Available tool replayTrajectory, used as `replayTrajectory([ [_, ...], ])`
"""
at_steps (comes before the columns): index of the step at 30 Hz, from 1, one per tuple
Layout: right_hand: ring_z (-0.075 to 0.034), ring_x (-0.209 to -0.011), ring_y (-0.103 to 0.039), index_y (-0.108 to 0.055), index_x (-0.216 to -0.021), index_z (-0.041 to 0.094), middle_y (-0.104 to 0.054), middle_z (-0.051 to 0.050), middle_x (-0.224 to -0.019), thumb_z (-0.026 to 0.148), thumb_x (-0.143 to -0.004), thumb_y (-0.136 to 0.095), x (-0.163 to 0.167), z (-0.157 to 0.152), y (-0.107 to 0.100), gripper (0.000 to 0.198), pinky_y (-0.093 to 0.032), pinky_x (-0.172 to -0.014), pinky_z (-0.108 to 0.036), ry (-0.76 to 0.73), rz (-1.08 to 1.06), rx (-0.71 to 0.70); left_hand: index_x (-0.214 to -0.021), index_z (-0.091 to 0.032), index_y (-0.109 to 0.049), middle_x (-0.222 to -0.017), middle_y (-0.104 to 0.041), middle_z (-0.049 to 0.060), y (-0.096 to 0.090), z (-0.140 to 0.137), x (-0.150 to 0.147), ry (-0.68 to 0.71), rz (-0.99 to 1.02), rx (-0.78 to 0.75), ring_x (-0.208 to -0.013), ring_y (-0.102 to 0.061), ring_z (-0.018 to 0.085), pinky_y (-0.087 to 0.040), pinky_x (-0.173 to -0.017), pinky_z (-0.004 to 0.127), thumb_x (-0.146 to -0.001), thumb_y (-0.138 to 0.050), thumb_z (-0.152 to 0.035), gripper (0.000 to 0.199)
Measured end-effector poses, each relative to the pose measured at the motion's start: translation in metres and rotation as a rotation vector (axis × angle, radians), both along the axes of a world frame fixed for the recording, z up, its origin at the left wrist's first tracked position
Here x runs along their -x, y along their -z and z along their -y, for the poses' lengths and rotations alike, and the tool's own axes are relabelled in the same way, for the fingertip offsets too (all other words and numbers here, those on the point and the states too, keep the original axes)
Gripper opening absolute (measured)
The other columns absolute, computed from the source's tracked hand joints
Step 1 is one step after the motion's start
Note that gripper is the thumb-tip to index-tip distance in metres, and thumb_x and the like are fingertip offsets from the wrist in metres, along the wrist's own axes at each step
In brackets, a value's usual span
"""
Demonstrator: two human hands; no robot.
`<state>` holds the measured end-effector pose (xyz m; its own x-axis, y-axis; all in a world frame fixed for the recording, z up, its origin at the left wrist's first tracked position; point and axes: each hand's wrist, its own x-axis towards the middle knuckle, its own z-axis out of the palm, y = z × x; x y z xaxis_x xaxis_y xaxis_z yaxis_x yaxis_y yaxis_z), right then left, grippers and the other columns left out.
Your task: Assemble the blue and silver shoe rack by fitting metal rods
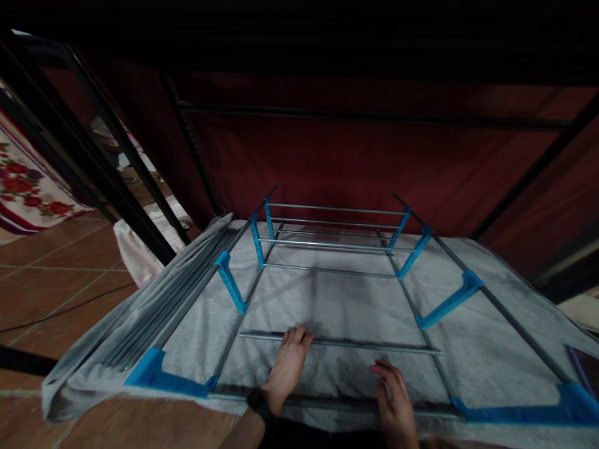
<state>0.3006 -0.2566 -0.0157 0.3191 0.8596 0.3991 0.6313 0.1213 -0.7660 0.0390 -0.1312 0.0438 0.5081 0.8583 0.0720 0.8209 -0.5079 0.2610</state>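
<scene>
Left hand (pixel 289 362) lies flat on a rack (pixel 327 271) rod, steadying it; right hand (pixel 397 399) rests open on the grey towel (pixel 472 349) beneath.

Right hand (pixel 397 402) wrist off-frame

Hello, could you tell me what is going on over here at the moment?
A person is bent over a metal drying rack with blue plastic joints, which has a pale towel spread across it. The left hand lies flat on the towel with its fingertips at a thin grey rod. The right hand rests on the towel close to the near rail, fingers slightly curled. Neither hand grips anything. Behind the rack hangs a dark red cloth; a tiled floor shows to the left.
</scene>
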Motion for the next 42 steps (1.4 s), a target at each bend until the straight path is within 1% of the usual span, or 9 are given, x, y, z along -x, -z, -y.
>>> replayTrajectory([
  [3,-0.029,-0.115,-0.064,-0.070,-0.107,0.026,-0.068,-0.010,-0.119,0.034,-0.097,-0.046,-0.003,-0.001,-0.001,0.028,-0.053,-0.096,-0.047,0.003,-0.007,0.000,-0.131,-0.024,-0.063,-0.124,-0.064,0.007,-0.004,-0.001,0.011,-0.053,0.042,0.007,-0.110,-0.061,0.021,-0.046,-0.105,0.041,-0.085,-0.035,0.004,0.061],
  [9,-0.028,-0.114,-0.065,-0.071,-0.110,0.027,-0.069,-0.009,-0.117,0.034,-0.097,-0.047,-0.004,-0.002,-0.008,0.027,-0.053,-0.094,-0.044,0.020,-0.078,0.013,-0.118,-0.023,-0.067,-0.110,-0.071,0.007,-0.012,-0.011,0.034,-0.169,0.289,-0.064,-0.101,-0.066,0.022,-0.053,-0.092,0.041,-0.097,-0.035,-0.016,0.039],
  [13,-0.028,-0.111,-0.065,-0.072,-0.107,0.026,-0.070,-0.009,-0.114,0.036,-0.095,-0.051,0.001,-0.009,-0.016,0.027,-0.052,-0.096,-0.043,0.022,-0.208,0.057,-0.116,-0.023,-0.068,-0.105,-0.073,0.007,-0.022,-0.016,0.039,-0.141,0.367,-0.155,-0.097,-0.068,0.024,-0.054,-0.088,0.042,-0.098,-0.037,-0.021,0.036],
  [17,-0.026,-0.105,-0.066,-0.072,-0.107,0.025,-0.071,-0.009,-0.111,0.041,-0.090,-0.057,0.004,-0.019,-0.029,0.027,-0.050,-0.096,-0.043,0.089,-0.445,0.095,-0.111,-0.024,-0.068,-0.101,-0.075,0.005,-0.027,-0.015,0.039,-0.081,0.346,-0.247,-0.094,-0.069,0.024,-0.053,-0.087,0.041,-0.097,-0.037,-0.019,0.034],
  [22,-0.025,-0.097,-0.066,-0.069,-0.110,0.024,-0.071,-0.009,-0.112,0.046,-0.080,-0.068,0.004,-0.033,-0.054,0.037,-0.053,-0.088,-0.041,0.135,-0.779,0.076,-0.111,-0.025,-0.067,-0.099,-0.076,0.004,-0.020,-0.014,0.046,-0.045,0.315,-0.352,-0.093,-0.071,0.024,-0.052,-0.085,0.039,-0.098,-0.038,-0.022,0.032],
  [27,-0.024,-0.093,-0.065,-0.069,-0.113,0.024,-0.071,-0.009,-0.110,0.046,-0.072,-0.076,0.002,-0.050,-0.084,0.047,-0.055,-0.079,-0.038,0.102,-0.975,0.061,-0.111,-0.024,-0.068,-0.096,-0.076,0.005,-0.020,-0.014,0.051,-0.055,0.316,-0.369,-0.088,-0.071,0.023,-0.053,-0.080,0.038,-0.100,-0.037,-0.029,0.033],
  [31,-0.022,-0.091,-0.066,-0.070,-0.105,0.025,-0.071,-0.005,-0.104,0.043,-0.071,-0.080,0.002,-0.067,-0.110,0.040,-0.055,-0.079,-0.036,0.057,-1.099,-0.003,-0.107,-0.023,-0.068,-0.094,-0.077,0.005,-0.022,-0.017,0.051,-0.047,0.346,-0.377,-0.087,-0.073,0.024,-0.055,-0.079,0.037,-0.100,-0.037,-0.034,0.034],
  [38,-0.019,-0.083,-0.064,-0.073,-0.093,0.023,-0.069,-0.002,-0.091,0.046,-0.071,-0.082,-0.005,-0.097,-0.161,0.033,-0.055,-0.075,-0.033,-0.036,-1.112,-0.071,-0.107,-0.027,-0.067,-0.095,-0.077,0.004,-0.029,-0.021,0.043,-0.074,0.417,-0.374,-0.087,-0.073,0.025,-0.059,-0.078,0.040,-0.099,-0.041,-0.039,0.030],
  [42,-0.017,-0.075,-0.064,-0.073,-0.093,0.023,-0.068,0.000,-0.078,0.050,-0.068,-0.084,-0.013,-0.112,-0.177,0.039,-0.057,-0.074,-0.033,-0.091,-1.097,-0.078,-0.109,-0.028,-0.067,-0.094,-0.077,0.004,-0.039,-0.024,0.035,-0.057,0.428,-0.359,-0.087,-0.073,0.025,-0.060,-0.078,0.040,-0.098,-0.042,-0.039,0.030],
])
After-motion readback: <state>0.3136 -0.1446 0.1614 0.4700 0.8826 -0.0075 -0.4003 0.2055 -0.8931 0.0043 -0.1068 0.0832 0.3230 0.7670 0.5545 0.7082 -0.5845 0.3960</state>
